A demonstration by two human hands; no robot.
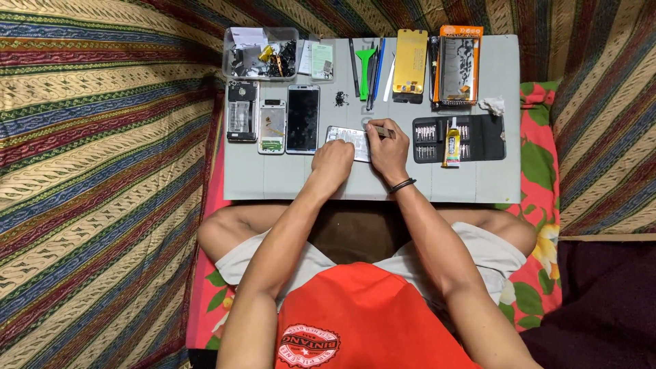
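Two hands | left hand (pixel 333 160) pressing phone part (pixel 350 139) | right hand (pixel 387 147) gripping tool (pixel 380 130) above it

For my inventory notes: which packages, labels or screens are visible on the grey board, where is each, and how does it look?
Orange-framed flat rectangular package: far right top edge, dark window.
Yellow rectangular film sheet: just left of it.
Clear plastic box of small parts: top left corner.
Black-screened phone: below the box, dark, upright.
Small pale green label card: right of the box.
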